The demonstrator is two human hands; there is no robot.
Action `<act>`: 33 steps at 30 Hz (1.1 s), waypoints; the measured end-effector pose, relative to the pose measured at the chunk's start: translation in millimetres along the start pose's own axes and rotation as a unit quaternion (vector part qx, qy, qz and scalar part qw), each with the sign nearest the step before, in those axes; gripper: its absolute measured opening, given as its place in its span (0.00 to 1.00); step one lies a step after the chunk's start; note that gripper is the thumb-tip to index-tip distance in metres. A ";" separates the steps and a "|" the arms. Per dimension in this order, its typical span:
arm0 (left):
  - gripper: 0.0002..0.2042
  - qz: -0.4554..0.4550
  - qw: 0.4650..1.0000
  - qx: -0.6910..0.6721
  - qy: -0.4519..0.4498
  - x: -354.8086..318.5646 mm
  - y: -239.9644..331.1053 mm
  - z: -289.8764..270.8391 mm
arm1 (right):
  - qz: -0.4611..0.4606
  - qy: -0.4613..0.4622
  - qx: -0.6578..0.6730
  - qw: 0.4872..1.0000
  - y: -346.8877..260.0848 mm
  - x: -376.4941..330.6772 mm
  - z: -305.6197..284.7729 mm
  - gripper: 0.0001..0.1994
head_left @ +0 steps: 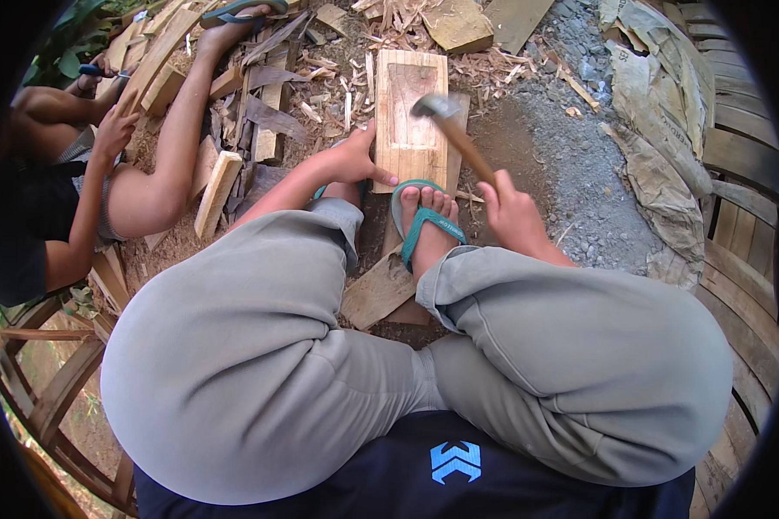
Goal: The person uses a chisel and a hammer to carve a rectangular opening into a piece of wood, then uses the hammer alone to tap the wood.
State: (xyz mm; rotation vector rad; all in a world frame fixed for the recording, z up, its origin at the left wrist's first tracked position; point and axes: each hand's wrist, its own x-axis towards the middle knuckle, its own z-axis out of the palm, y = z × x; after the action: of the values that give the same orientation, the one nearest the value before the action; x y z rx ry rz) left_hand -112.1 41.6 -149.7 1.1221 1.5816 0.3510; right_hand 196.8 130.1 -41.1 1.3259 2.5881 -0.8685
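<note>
A pale wooden block (400, 160) with a rectangular recess cut into its upper face lies on the ground ahead of my feet. My left hand (355, 159) holds its left side, the thumb stretched along the near corner and the other fingers partly hidden at the edge. In my right hand (515, 214), closed around the wooden handle, is a hammer (469, 156). Its metal head is smeared by motion and hangs over the right part of the recess; whether it touches the wood I cannot tell. My foot in a green flip-flop (417, 227) stands at the block's near end.
At the left another person (138, 186) sits holding a blue-handled tool (95, 71) near a length of wood (157, 56). Wood offcuts (219, 195) and chips surround the block. Grey gravel (593, 199), a crumpled sack (662, 130) and a slatted wooden wall (740, 199) are at the right.
</note>
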 end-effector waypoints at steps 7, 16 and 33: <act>0.64 0.015 0.999 -0.022 0.032 -5.2 -3.1 4.0 | 0.000 0.047 0.089 0.995 -39.0 28.8 -27.3 0.16; 0.62 0.012 0.999 -0.050 0.018 -14.3 7.9 -0.7 | -0.012 0.027 0.047 0.998 -23.6 33.3 -33.9 0.15; 0.61 0.050 0.989 -0.141 -0.015 -12.7 2.2 -1.9 | -0.045 -0.003 -0.045 0.998 -13.0 64.7 -26.8 0.16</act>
State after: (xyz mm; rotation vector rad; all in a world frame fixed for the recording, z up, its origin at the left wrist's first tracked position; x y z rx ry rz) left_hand -113.4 33.2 -139.8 0.9846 1.4008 0.6026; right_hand 151.4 184.6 -35.2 1.1890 2.6670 -0.7570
